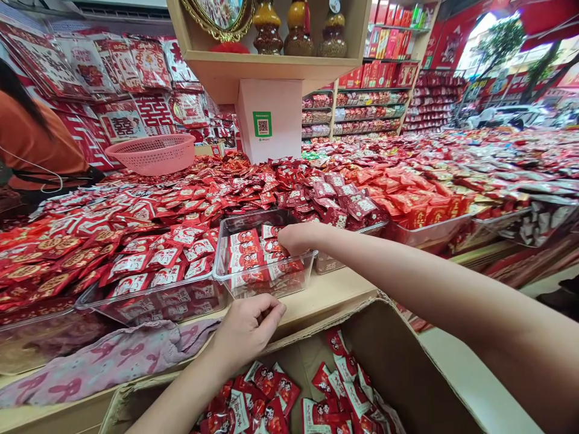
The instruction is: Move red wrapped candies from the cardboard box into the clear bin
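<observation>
My right hand [296, 239] reaches into a clear plastic bin [266, 289] partly filled with rows of small red and white candy packets [244, 260]. Its fingers point down at the packets on the bin's right side and are hidden from me. Over the near edge of the bin's shelf hovers my left hand [253, 325], its fingers curled in and the thumb against them, with nothing showing in the grip. Below it stands an open cardboard box [402, 355], where loose red and white packets [346, 386] of the same look lie in piles.
Bins heaped with red packets [163, 259] flank the bin on both sides. A pink patterned cloth [108, 361] lies along the shelf at left. Farther back are a pink basket [154, 154], a pillar with a QR code [263, 125], and a person in orange [40, 132].
</observation>
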`<state>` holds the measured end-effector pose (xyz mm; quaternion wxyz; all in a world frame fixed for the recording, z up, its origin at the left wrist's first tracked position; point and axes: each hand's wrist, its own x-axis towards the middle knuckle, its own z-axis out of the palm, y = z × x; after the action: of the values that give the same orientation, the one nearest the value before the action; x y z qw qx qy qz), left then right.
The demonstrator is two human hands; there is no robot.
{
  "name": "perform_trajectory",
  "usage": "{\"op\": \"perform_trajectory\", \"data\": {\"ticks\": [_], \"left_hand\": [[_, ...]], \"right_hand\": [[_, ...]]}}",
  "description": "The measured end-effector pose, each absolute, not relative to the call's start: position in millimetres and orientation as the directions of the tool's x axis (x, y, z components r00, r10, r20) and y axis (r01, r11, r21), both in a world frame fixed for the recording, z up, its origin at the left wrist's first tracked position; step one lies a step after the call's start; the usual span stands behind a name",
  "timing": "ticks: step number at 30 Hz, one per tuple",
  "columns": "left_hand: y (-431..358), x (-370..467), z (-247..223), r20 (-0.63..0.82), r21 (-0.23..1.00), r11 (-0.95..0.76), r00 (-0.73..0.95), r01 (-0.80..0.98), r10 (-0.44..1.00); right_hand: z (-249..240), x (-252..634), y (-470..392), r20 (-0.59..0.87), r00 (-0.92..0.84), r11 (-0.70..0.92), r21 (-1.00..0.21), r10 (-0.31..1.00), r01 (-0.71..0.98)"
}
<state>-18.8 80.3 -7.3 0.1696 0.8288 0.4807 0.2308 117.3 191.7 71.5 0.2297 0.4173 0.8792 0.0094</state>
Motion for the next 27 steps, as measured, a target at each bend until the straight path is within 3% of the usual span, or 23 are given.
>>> {"op": "perform_trajectory", "data": {"ticks": [6, 11, 13, 19, 21, 23, 25, 27], "left_hand": [[72, -18, -8, 0.258, 0.337, -0.738, 0.697, 0.584, 0.669], [68, -17, -6, 0.247, 0.198, -0.793, 0.753, 0.576, 0.609], [66, -17, -5, 0.248, 0.147, -0.805, 0.767, 0.575, 0.592], [61, -18, -5, 0.343, -0.048, -0.877, 0.832, 0.478, 0.435], [60, -19, -7, 0.385, -0.043, -0.885, 0.825, 0.463, 0.413], [60, -20, -7, 0.417, -0.007, -0.884, 0.805, 0.467, 0.422], [61, -20, -7, 0.430, 0.042, -0.870, 0.777, 0.491, 0.459], [62, -21, -7, 0.425, 0.082, -0.861, 0.764, 0.501, 0.485]], "right_hand": [[73, 124, 188, -0.311, -0.584, 0.651, 0.193, 0.750, 0.734], [91, 134, 158, 0.151, -0.636, 0.640, 0.025, 0.757, 0.768], [96, 137, 141, 0.195, -0.655, 0.677, -0.072, 0.730, 0.733], [82, 144, 109, 0.072, -0.753, 0.740, -0.269, 0.654, 0.616], [71, 147, 102, -0.020, -0.802, 0.757, -0.314, 0.598, 0.572], [60, 150, 94, -0.203, -0.843, 0.767, -0.349, 0.499, 0.538], [47, 149, 84, -0.338, -0.829, 0.781, -0.306, 0.445, 0.544], [29, 145, 73, -0.371, -0.800, 0.773, -0.261, 0.472, 0.577]]}}
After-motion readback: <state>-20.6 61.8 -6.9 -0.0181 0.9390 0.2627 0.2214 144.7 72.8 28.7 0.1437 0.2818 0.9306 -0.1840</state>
